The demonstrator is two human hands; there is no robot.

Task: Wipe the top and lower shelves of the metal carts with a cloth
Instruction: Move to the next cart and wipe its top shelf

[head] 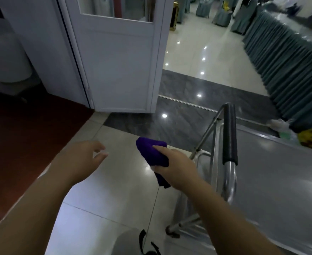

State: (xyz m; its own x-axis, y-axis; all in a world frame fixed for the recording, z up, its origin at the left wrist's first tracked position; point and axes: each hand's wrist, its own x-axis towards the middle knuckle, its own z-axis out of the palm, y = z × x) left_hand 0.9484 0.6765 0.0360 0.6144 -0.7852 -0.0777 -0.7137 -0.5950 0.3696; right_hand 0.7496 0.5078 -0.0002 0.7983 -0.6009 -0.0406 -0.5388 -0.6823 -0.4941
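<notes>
My right hand (177,165) clamps its fingers on the bunched purple cloth (152,153) above the tiled floor (114,181), just left of the metal cart (216,162) and its padded handle (229,137). The cloth's long axis points away from me, with its tail hanging down. My left hand (83,161) has its fingers (101,155) apart. The top shelf (280,172) stretches to the right.
</notes>
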